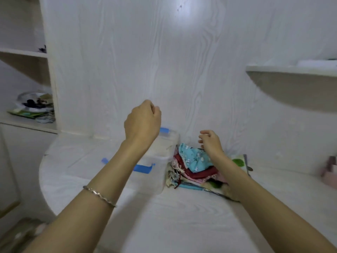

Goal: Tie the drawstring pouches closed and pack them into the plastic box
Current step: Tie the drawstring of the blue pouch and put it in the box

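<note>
A clear plastic box [160, 161] with blue latches stands on the white table [173, 216] near the back wall. Right of it lies a heap of fabric drawstring pouches [193, 167], with a light blue patterned pouch [195, 157] on top and dark red and pink ones beneath. My left hand [144, 121] hovers above the box with its fingers curled and nothing in it. My right hand [211, 143] hangs over the back of the pouch heap with loosely bent fingers, holding nothing. My left forearm hides part of the box.
A white wood-grain wall stands right behind the box and heap. Shelves at left carry a clear dish with dark items [34, 103]. A rounded shelf [291, 72] juts out at upper right. A pink object [330, 172] sits at the table's right edge.
</note>
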Demonstrator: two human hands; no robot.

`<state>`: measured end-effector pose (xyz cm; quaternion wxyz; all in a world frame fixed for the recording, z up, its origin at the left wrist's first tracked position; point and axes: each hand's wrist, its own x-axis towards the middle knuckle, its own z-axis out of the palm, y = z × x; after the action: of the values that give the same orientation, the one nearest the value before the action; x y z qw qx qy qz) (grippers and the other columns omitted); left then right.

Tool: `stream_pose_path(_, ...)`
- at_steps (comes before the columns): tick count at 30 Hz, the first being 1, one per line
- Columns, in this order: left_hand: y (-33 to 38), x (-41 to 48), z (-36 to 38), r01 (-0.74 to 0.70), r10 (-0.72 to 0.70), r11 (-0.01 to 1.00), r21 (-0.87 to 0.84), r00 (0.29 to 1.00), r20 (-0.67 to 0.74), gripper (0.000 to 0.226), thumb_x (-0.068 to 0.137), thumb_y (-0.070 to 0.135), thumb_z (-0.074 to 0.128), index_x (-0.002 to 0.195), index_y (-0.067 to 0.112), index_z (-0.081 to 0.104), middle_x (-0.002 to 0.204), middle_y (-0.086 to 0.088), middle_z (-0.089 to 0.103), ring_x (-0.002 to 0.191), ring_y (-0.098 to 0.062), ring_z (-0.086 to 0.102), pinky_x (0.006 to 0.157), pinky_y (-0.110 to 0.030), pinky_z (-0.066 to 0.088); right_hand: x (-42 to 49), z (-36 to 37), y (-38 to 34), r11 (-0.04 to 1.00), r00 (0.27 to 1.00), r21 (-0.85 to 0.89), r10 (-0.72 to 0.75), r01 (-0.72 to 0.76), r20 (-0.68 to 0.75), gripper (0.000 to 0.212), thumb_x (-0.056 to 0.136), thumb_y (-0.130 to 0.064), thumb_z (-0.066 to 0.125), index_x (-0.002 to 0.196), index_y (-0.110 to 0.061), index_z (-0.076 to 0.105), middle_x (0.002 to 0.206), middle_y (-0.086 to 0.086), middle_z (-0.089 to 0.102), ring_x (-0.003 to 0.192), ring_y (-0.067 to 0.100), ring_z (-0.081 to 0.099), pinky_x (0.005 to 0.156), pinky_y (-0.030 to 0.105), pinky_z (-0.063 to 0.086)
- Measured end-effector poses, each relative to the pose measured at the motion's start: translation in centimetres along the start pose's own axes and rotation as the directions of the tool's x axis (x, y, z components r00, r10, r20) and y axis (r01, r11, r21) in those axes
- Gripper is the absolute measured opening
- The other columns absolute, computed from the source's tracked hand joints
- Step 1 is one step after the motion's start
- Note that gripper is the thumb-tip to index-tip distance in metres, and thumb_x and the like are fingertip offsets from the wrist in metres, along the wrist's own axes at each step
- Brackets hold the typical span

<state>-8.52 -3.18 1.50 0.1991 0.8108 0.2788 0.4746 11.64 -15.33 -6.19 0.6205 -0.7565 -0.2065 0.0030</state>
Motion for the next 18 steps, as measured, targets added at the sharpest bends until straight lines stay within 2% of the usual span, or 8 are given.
stream_pose_path(3,3.9,-2.1,4.0,-0.129,0.136,0.99,-0.057,0.977,0.166,0.024,0.097,0.026,0.039,0.092,0.01,0.056,0.084,-0.003,0.06,0.076,-0.025,0.056,0.065,-0.035,0.045,-0.9,-3.0,1.4,1.0,1.0,-0.015,0.018,-0.018,-0.004,0.018,0.095,-0.007,0.044,0.098,-0.014,0.061,0.094,0.006,0.064,0.084,0.019,0.06,0.081,0.036,0.05)
stream_pose_path(6,5.6,-4.4,9.1,-0.185,0.198,0.98,-0.069,0.92,0.337,0.02,0.094,0.02,0.041,0.093,0.008,0.057,0.091,-0.01,0.065,0.082,-0.03,0.06,0.07,-0.04,0.05,-2.0,-4.9,3.2,0.998,0.998,-0.01,0.059,-0.059,0.036,0.026,0.09,0.002,0.045,0.08,-0.014,0.064,0.08,0.007,0.066,0.073,0.02,0.06,0.07,0.031,0.049)
stream_pose_path(8,5.9,-5.8,12.1,-0.206,0.184,0.979,-0.002,0.869,0.459,0.019,0.093,0.016,0.043,0.1,0.007,0.058,0.102,-0.014,0.065,0.093,-0.032,0.06,0.076,-0.038,0.049,-2.8,-5.7,4.4,0.996,0.993,-0.041,0.082,-0.078,0.082,0.028,0.089,0.003,0.048,0.075,-0.014,0.065,0.072,0.005,0.064,0.067,0.018,0.058,0.064,0.028,0.047)
stream_pose_path(10,5.5,-6.8,14.7,-0.206,0.123,0.974,0.091,0.825,0.552,0.02,0.093,0.012,0.045,0.105,0.004,0.059,0.111,-0.015,0.063,0.102,-0.032,0.059,0.081,-0.037,0.045,-3.3,-6.4,5.7,0.987,0.988,-0.141,0.092,-0.074,0.122,0.025,0.091,-0.001,0.049,0.082,-0.014,0.069,0.075,0.004,0.065,0.067,0.012,0.057,0.063,0.023,0.046)
stream_pose_path(13,3.5,-7.3,17.8,-0.206,0.017,0.943,0.263,0.817,0.577,0.025,0.09,0.01,0.046,0.111,0.004,0.058,0.121,-0.018,0.058,0.111,-0.033,0.054,0.09,-0.038,0.046,-3.5,-6.3,6.9,0.966,0.987,-0.256,0.06,-0.021,0.147,0.025,0.093,-0.003,0.046,0.1,-0.011,0.069,0.095,0.004,0.067,0.082,0.011,0.059,0.068,0.018,0.046)
stream_pose_path(16,2.0,-7.5,19.4,-0.225,-0.078,0.865,0.449,0.823,0.563,0.031,0.088,0.012,0.05,0.118,0.012,0.056,0.127,-0.015,0.053,0.117,-0.031,0.049,0.096,-0.038,0.041,-3.3,-5.2,6.6,0.949,0.992,-0.311,-0.019,0.058,0.125,0.03,0.092,0.0,0.042,0.103,-0.013,0.067,0.107,0.002,0.067,0.097,0.016,0.062,0.083,0.026,0.052)
stream_pose_path(18,1.6,-7.7,19.8,-0.247,-0.047,0.842,0.48,0.853,0.52,0.027,0.088,0.012,0.049,0.113,0.019,0.056,0.121,-0.008,0.057,0.114,-0.028,0.051,0.094,-0.039,0.039,-2.9,-4.2,6.2,0.946,0.991,-0.313,-0.051,0.086,0.12,0.034,0.091,0.0,0.041,0.102,-0.019,0.067,0.109,-0.004,0.067,0.101,0.013,0.062,0.091,0.029,0.051)
